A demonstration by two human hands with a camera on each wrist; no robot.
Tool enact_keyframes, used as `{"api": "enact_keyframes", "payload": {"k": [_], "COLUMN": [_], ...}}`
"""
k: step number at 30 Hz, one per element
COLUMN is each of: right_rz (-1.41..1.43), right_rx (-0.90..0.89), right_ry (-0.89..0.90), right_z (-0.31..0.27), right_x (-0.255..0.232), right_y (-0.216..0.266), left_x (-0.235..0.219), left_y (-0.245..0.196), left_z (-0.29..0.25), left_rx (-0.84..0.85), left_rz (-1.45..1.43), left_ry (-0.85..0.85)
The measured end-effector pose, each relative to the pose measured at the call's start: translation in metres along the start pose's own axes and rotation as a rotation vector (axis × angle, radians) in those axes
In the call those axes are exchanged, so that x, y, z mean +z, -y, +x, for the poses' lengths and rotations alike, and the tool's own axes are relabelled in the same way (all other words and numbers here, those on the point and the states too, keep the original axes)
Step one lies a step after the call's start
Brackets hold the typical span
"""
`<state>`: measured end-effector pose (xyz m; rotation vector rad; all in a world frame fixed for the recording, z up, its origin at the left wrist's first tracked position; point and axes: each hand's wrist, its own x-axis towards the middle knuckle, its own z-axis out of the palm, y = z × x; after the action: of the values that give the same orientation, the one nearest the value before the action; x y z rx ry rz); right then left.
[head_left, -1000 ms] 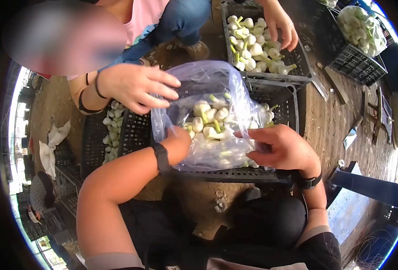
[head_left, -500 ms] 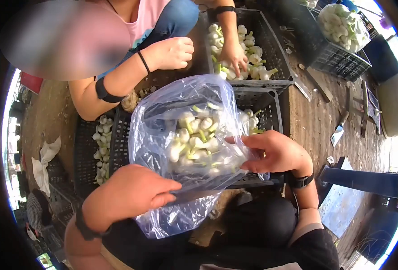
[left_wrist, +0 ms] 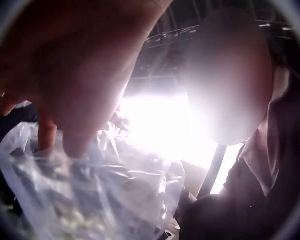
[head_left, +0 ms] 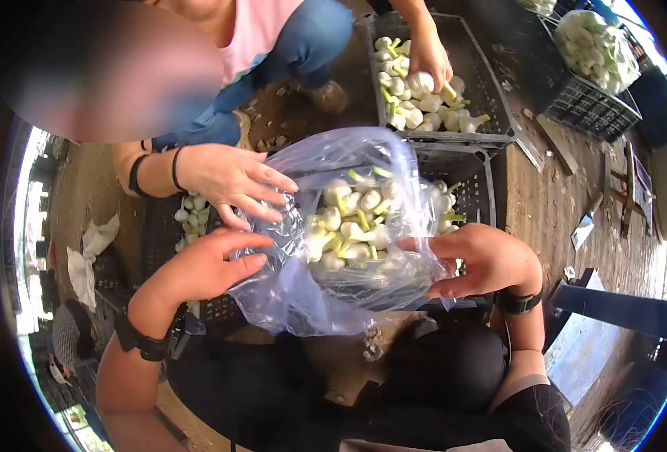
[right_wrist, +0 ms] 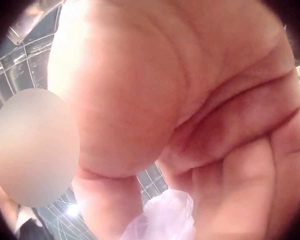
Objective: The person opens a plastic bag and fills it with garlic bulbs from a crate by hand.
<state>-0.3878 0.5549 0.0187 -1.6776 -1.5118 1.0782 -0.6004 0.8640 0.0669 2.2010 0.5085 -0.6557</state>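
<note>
A clear, bluish plastic bag (head_left: 303, 297) with garlic bulbs (head_left: 356, 215) inside lies over a black crate (head_left: 486, 181). My right hand (head_left: 488, 260) grips the bag's right side; gathered plastic (right_wrist: 172, 215) shows between thumb and fingers in the right wrist view. At the bag's left side my left hand (head_left: 201, 267) touches the plastic, index finger and thumb extended and apart. In the left wrist view its fingertips partly disappear behind the film. Another person's hand (head_left: 232, 177) reaches onto the bag's far left part, just beyond my left hand.
The other person's second hand (head_left: 430, 62) holds a garlic bulb in a far crate (head_left: 492, 83) of garlic. A filled bag (head_left: 596, 53) sits on a crate at the far right. A trowel-like tool (head_left: 586, 226) lies on the floor. More garlic (head_left: 192, 218) lies at the left.
My left hand came out of the bag's mouth, then moved forward along its left side. The front flap hangs less low than half a second ago. The other person's near hand withdrew, then reached back.
</note>
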Motion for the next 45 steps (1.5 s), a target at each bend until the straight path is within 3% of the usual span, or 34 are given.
{"api": "enact_keyframes", "payload": {"k": [4, 5, 7, 10, 13, 14, 18, 20, 23, 24, 26, 27, 28, 35, 45], "right_rz": [-0.002, 0.018, -0.004, 0.23, 0.356, 0.428, 0.1, -0.341, -0.593, -0.553, -0.763, -0.751, -0.844, -0.818, -0.742], "right_rx": [-0.072, -0.085, -0.118, -0.119, -0.019, 0.14, 0.308, 0.372, 0.341, 0.435, 0.359, 0.462, 0.321, 0.404, 0.461], "right_ry": [-0.06, -0.067, -0.057, -0.02, -0.193, -0.281, -0.385, -0.318, -0.161, 0.047, 0.074, 0.097, 0.038, 0.115, 0.084], "right_z": [-0.002, -0.002, -0.004, -0.012, -0.006, -0.002, 0.06, 0.096, 0.138, 0.157, 0.181, 0.194, 0.207, 0.212, 0.189], "right_x": [0.001, 0.001, -0.001, -0.011, -0.042, -0.055, -0.136, -0.166, -0.186, -0.191, -0.185, -0.185, -0.186, -0.181, -0.171], "right_y": [-0.007, -0.009, -0.014, -0.027, -0.045, -0.049, -0.113, -0.153, -0.207, -0.211, -0.239, -0.236, -0.253, -0.257, -0.249], "left_x": [0.033, 0.035, 0.033, 0.038, 0.039, 0.042, 0.052, 0.055, 0.062, 0.063, 0.061, 0.059, 0.057, 0.054, 0.053], "left_y": [0.001, -0.003, -0.018, -0.019, -0.024, -0.024, -0.022, -0.024, -0.021, -0.018, -0.023, -0.025, -0.027, -0.017, -0.021], "left_z": [0.008, 0.006, 0.0, -0.008, -0.018, -0.019, -0.022, -0.022, -0.019, -0.017, -0.016, -0.018, -0.019, -0.018, -0.003], "left_rx": [0.019, -0.046, -0.074, -0.084, -0.114, -0.11, -0.095, -0.085, -0.056, -0.041, -0.05, -0.04, -0.031, -0.042, 0.039], "left_rz": [-0.063, -0.055, -0.222, -0.509, -0.708, -0.738, -0.823, -0.848, -0.923, -0.953, -0.918, -0.886, -0.855, -0.878, -0.843], "left_ry": [-0.044, -0.035, -0.078, -0.176, -0.319, -0.363, -0.48, -0.506, -0.534, -0.545, -0.559, -0.547, -0.538, -0.542, -0.573]}}
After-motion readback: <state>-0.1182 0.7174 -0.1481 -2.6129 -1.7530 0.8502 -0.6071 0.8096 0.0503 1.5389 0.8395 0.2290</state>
